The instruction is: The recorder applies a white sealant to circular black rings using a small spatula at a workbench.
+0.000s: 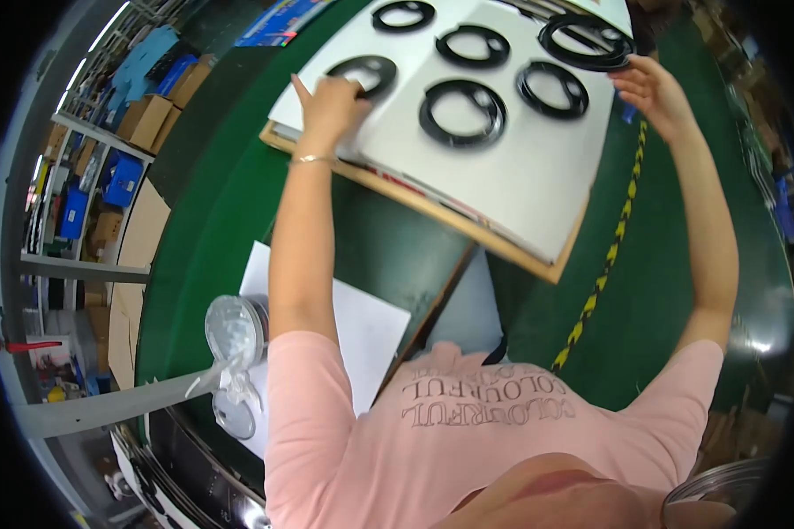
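Several black rings, perhaps coiled, lie spaced out on a white sheet [538, 189] over a wood-edged board [415, 198]. My left hand [333, 110] is closed at the lower left edge of a black ring [381, 69], with one finger sticking out; its grip is partly hidden. At the far right, my right hand [651, 95] pinches the rim of a larger black ring [551, 44], which overlaps the board's far right edge. Between my hands lie a front ring [426, 119], a ring to its right [525, 88] and one behind [445, 53].
A green surface [547, 317] with yellow-black tape [622, 229] lies to the right. White paper [375, 322] and round clear plastic pieces [231, 331] are by my left forearm. Farther left, a metal-framed shelf [79, 266] holds blue bins [73, 212] and cardboard boxes [146, 119].
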Tool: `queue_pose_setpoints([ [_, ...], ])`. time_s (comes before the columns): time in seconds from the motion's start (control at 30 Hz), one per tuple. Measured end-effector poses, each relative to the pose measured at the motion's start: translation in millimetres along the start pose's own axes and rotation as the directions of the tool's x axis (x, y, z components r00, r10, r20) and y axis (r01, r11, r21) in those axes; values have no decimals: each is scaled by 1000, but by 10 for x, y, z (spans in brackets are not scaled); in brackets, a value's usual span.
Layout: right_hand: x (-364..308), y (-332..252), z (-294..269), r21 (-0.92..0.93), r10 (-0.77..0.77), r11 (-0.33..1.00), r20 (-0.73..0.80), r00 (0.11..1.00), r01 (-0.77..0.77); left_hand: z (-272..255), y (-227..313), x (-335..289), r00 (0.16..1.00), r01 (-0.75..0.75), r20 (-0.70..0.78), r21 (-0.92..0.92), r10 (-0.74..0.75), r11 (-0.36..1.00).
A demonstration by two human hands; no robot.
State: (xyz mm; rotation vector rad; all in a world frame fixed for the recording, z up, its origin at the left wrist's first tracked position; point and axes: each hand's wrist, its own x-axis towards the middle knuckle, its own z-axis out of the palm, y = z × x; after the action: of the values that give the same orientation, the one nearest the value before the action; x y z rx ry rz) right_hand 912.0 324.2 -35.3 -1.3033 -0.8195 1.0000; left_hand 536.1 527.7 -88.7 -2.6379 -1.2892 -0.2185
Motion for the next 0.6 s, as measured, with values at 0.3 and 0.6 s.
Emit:
queue_pose_setpoints([
  [0.3, -1115, 276, -389, 99, -32, 994, -61, 998, 38, -654, 785, -526, 930, -270, -332, -318, 161, 909],
  [0.6, -2188, 420, -775, 149, 213, 972, -235, 948, -181, -917, 1713, -748, 903, -415, -111, -477, 415, 775],
])
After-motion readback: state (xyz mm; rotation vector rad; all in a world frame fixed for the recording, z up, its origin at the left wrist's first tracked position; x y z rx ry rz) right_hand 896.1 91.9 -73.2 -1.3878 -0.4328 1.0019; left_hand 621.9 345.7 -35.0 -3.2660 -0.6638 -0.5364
